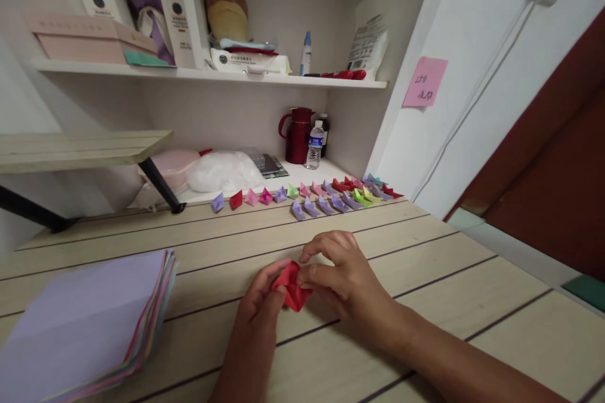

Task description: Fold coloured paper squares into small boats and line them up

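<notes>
Folded paper piece, red: probably very light, pliant, easily creased or torn; best pinched lightly by its outer edges. Appearance: plain, angular, with folds running toward the middle. Location: between both hands, over the surface. Left hand: gripping its left side. Right hand: pinching its upper right. Beyond: paper boats, assorted colours. Far left: stacked coloured sheets.

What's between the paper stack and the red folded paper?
Head view: from the paper stack, plain striped tabletop, then the left hand, which grips the near side of the red folded paper.
</notes>
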`<state>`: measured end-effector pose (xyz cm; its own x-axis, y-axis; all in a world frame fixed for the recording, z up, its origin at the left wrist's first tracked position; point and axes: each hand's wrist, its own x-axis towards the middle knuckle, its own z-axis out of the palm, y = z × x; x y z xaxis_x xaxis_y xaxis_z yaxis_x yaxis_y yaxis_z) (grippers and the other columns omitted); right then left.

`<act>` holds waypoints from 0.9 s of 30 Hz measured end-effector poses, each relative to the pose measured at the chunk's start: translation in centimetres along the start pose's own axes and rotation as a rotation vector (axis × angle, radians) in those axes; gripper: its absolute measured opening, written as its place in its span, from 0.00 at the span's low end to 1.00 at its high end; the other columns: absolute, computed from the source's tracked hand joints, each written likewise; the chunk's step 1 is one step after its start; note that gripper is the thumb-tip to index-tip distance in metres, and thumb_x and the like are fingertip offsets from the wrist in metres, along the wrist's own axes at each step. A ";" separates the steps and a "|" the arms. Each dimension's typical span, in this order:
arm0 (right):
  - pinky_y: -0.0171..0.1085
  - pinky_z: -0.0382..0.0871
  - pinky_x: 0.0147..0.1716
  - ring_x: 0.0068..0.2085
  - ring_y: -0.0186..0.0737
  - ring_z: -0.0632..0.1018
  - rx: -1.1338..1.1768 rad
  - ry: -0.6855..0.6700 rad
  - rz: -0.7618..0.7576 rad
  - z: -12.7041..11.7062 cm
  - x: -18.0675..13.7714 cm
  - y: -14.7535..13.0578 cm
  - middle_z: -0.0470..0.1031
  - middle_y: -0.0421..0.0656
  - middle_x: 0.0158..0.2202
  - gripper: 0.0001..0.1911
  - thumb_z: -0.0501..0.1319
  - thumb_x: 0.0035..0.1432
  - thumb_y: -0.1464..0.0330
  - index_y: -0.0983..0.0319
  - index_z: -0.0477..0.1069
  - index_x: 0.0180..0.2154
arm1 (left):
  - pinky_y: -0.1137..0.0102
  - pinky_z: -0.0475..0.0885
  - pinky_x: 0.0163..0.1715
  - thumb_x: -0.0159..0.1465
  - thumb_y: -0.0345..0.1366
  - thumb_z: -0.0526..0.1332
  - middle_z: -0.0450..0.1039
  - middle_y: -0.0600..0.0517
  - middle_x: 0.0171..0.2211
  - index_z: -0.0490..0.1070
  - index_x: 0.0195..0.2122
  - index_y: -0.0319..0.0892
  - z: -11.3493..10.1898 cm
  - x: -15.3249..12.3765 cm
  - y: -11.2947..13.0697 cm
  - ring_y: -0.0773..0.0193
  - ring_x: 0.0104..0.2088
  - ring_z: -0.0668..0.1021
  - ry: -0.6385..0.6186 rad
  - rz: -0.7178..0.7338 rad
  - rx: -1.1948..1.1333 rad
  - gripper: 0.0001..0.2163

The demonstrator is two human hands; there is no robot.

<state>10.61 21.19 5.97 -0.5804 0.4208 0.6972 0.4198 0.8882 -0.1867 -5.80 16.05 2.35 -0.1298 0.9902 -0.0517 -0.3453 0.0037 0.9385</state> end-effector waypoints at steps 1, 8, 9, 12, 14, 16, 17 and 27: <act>0.45 0.57 0.43 0.43 0.43 0.70 0.011 0.000 -0.003 0.0 0.0 0.0 0.74 0.43 0.41 0.09 0.60 0.61 0.77 0.58 0.75 0.34 | 0.63 0.69 0.48 0.58 0.39 0.63 0.80 0.47 0.45 0.74 0.48 0.44 0.0 0.0 0.2 0.53 0.50 0.77 -0.002 -0.007 0.006 0.17; 0.44 0.57 0.44 0.42 0.43 0.71 0.066 -0.088 0.024 0.0 0.1 0.8 0.75 0.43 0.38 0.06 0.62 0.62 0.73 0.59 0.76 0.33 | 0.67 0.69 0.41 0.63 0.35 0.56 0.77 0.50 0.45 0.66 0.50 0.46 -0.5 -0.1 0.6 0.64 0.36 0.78 -0.192 0.049 0.321 0.13; 0.44 0.57 0.44 0.42 0.43 0.71 0.068 -0.099 0.033 0.0 0.1 1.0 0.76 0.43 0.38 0.06 0.63 0.61 0.73 0.59 0.76 0.33 | 0.66 0.70 0.39 0.63 0.34 0.55 0.76 0.51 0.45 0.65 0.51 0.47 -0.8 -0.1 0.4 0.65 0.34 0.77 -0.223 0.093 0.417 0.14; 0.44 0.57 0.44 0.42 0.43 0.71 0.074 -0.122 0.069 -0.1 0.2 1.5 0.77 0.43 0.38 0.05 0.64 0.61 0.73 0.59 0.77 0.33 | 0.64 0.70 0.43 0.61 0.27 0.53 0.71 0.50 0.50 0.60 0.56 0.51 -1.8 0.1 0.3 0.63 0.39 0.76 -0.285 0.349 0.764 0.22; 0.44 0.57 0.44 0.42 0.42 0.72 0.092 -0.146 0.095 -0.1 0.1 1.7 0.77 0.43 0.39 0.04 0.65 0.60 0.72 0.59 0.78 0.32 | 0.61 0.68 0.49 0.61 0.24 0.51 0.69 0.49 0.51 0.62 0.55 0.50 -2.3 0.3 0.7 0.61 0.47 0.75 -0.313 0.499 0.964 0.22; 0.43 0.56 0.45 0.42 0.42 0.72 0.118 -0.182 0.115 0.0 0.0 1.8 0.77 0.42 0.38 0.04 0.66 0.59 0.72 0.59 0.77 0.32 | 0.60 0.68 0.48 0.63 0.25 0.50 0.71 0.50 0.48 0.67 0.50 0.49 -2.7 0.6 1.5 0.59 0.47 0.75 -0.339 0.491 1.126 0.18; 0.43 0.56 0.45 0.42 0.42 0.72 0.135 -0.205 0.121 0.1 -0.1 1.9 0.78 0.41 0.38 0.03 0.67 0.58 0.72 0.59 0.77 0.32 | 0.60 0.68 0.46 0.64 0.26 0.52 0.73 0.51 0.46 0.68 0.47 0.48 -2.7 0.7 1.8 0.59 0.45 0.75 -0.354 0.453 1.192 0.15; 0.37 0.64 0.43 0.38 0.38 0.76 0.389 -0.381 0.224 1.0 -0.1 2.2 0.78 0.41 0.33 0.03 0.65 0.59 0.74 0.60 0.76 0.34 | 0.61 0.65 0.46 0.60 0.32 0.66 0.75 0.54 0.39 0.76 0.39 0.49 -3.1 1.9 1.5 0.58 0.43 0.75 -0.448 0.407 1.260 0.07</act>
<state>10.89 23.27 4.83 -0.7471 0.5785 0.3274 0.3160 0.7424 -0.5907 -9.50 17.53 2.63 0.3692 0.9111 0.1833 0.7331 -0.4067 0.5451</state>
